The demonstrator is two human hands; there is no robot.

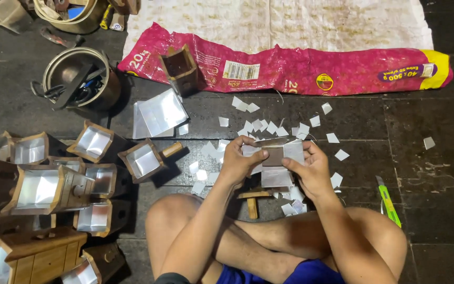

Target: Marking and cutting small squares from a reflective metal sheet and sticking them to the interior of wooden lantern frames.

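Both hands pinched 1 foil-lined box (275,158) above the floor (426,210), centre: left hand (239,159) on its left edge, right hand (310,169) on its right. Foil scraps (269,128) lay just beyond; cutter (388,200) right.

We see a dark tiled floor (437,173). On it lie scattered small silver squares (332,138), a stack of silver sheets (158,114), and a long pink bag (290,68) partly on a pale cloth (342,21). At the left stand many wooden boxes (43,189) lined with foil, with a metal pot (80,76) behind them. A green knife (388,201) lies at the right.
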